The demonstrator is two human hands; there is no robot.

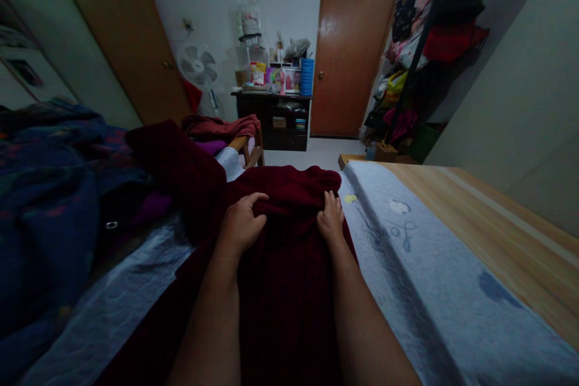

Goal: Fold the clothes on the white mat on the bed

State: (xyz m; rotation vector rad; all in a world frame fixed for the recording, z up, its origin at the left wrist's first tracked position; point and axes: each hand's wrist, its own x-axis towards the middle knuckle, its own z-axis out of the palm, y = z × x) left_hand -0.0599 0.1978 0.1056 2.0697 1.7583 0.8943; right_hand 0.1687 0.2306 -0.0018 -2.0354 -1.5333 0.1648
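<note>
A dark red knitted garment [287, 289] lies spread lengthwise over the bed, its far edge bunched into folds. My left hand [244, 220] rests on its upper left part, fingers stretched and thumb apart. On the upper right part lies my right hand [332, 215], its fingers extended near the garment's right edge. Neither hand visibly grips the cloth. To the left of my left hand, a dark red sleeve or fold [176, 169] reaches out toward a heap of clothes.
Dark blue patterned cloth [49, 211] is heaped at left. A pale blue-grey mat [407, 253] covers the bed, with bare wooden boards [506, 223] beyond it at right. Farther off stand a fan [199, 66], a black cabinet [271, 123], a wooden door [341, 54] and hanging bags [452, 36].
</note>
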